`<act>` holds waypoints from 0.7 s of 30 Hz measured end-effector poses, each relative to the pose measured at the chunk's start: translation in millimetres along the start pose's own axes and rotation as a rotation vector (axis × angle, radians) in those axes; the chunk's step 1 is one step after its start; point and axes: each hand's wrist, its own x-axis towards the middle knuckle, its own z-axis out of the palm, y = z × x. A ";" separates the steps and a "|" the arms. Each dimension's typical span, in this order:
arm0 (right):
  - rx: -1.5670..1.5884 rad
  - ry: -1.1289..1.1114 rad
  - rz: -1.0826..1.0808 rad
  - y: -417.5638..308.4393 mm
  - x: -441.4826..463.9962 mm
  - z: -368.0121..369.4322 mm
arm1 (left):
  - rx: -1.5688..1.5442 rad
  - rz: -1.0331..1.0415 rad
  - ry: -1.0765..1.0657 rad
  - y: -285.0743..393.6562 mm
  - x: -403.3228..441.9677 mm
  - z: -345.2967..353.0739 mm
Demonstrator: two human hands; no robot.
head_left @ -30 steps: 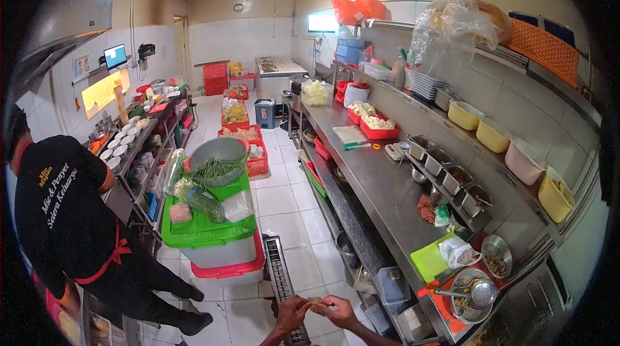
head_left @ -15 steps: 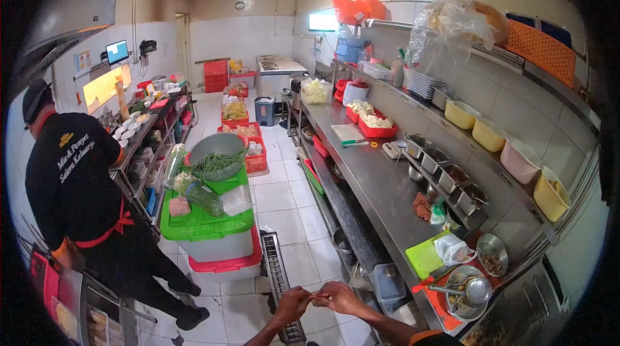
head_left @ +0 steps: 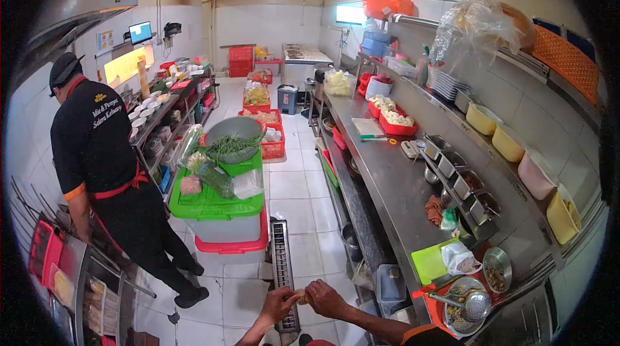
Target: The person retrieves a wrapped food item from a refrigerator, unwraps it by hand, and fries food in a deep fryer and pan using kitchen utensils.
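Low in the head view, my left hand [head_left: 278,303] and my right hand [head_left: 327,299] meet over the floor drain. Their closed fingertips pinch a small tan item [head_left: 301,297] between them, one hand at each end. It is too small and too covered by fingers to name its kind. Both hands are in the air, apart from the steel counter [head_left: 387,200] on the right. Nearest on that counter are a metal strainer ladle [head_left: 476,306] across a colander and a bright green cutting board [head_left: 429,263].
A co-worker [head_left: 106,146] in black stands at the left. Stacked bins with a green lid [head_left: 216,207] carry vegetables ahead on the left. A grated drain [head_left: 281,259] runs along the tiled floor. Metal containers [head_left: 468,184] and yellow tubs [head_left: 481,118] line the right.
My view has turned slightly, so the room sits farther right in the picture. More of the tan item shows between my fingers. The co-worker's head is higher.
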 end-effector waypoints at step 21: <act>0.379 -0.055 -0.080 -34.1 39.7 50.7 | 0.027 0.197 0.381 13.3 -69.6 -43.4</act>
